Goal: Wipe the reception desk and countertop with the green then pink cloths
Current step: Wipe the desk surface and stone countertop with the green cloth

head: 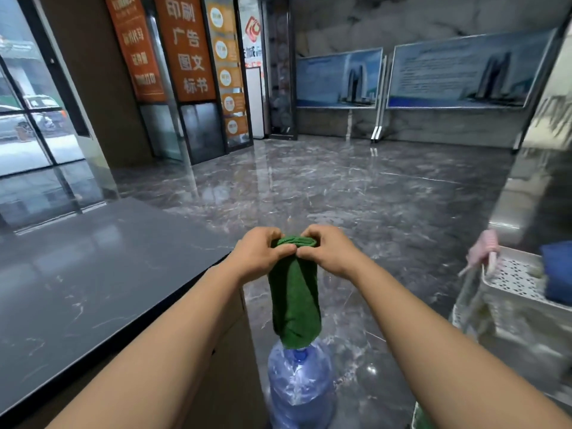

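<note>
A green cloth (294, 300) hangs folded in front of me, held up by its top edge. My left hand (259, 253) pinches the top left corner and my right hand (326, 252) pinches the top right, fingers nearly touching. The dark grey reception desk countertop (86, 280) lies to the left, its corner just under my left wrist. A pink cloth (484, 247) hangs over the rim of a white basket at the right edge, blurred.
A blue water jug (298, 385) stands on the floor right below the cloth. The white perforated basket (513, 283) on a cart holds a dark blue item (557, 270). The glossy marble floor (356, 193) stretches ahead to the display boards.
</note>
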A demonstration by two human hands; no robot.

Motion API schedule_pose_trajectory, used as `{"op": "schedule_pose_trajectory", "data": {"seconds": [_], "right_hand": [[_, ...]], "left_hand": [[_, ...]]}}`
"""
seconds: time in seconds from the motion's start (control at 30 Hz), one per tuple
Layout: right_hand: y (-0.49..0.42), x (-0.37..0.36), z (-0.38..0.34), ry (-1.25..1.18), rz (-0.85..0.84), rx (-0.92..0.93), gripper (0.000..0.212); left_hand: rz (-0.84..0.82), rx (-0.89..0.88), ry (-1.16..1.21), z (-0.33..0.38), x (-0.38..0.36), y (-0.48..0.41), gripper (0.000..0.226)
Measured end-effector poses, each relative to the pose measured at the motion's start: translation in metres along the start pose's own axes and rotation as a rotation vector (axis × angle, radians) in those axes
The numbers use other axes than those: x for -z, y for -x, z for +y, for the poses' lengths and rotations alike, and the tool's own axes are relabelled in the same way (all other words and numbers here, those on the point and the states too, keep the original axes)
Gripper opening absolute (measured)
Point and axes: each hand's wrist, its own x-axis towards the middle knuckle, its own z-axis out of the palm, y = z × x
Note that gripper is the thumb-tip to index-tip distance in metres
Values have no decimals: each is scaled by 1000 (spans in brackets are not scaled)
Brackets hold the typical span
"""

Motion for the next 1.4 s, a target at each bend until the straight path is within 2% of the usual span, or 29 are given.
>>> {"op": "schedule_pose_trajectory", "data": {"seconds": [0.07,0.17,0.3,0.4,0.5,0.63,0.77,0.87,0.93,1.1,1.3,1.4], "right_hand": [[-1,20,12,-4,43,-10,12],[-1,51,36,-8,115,-65,15],[8,95,68,-54,161,-131,19],[17,128,92,-32,174,-193,15],[32,162,113,-12,214,-240,13],[60,202,145,67,284,-356,8],[89,235,183,37,372,-462,9],[110,257,206,43,432,-548,18],[118,270,222,92,452,-610,10],[123,294,260,160,472,-747,18],[105,318,305,258,552,-871,20],[92,321,326,155,612,-878,17]], "left_hand": [[-9,-53,48,13,-9,-12,24],[-83,-124,85,35,-26,-31,44],[-62,-248,34,60,-58,-66,21],[-86,-293,125,79,-89,-91,14],[-149,-330,269,105,-122,-113,13],[-328,-383,397,147,-167,-137,11],[-427,-468,393,189,-215,-152,9],[-488,-506,353,217,-251,-160,23],[-489,-525,279,233,-274,-168,32],[-352,-607,47,267,-317,-185,24],[-304,-635,6,289,-366,-221,19],[-276,-631,-31,294,-387,-236,20]]}}
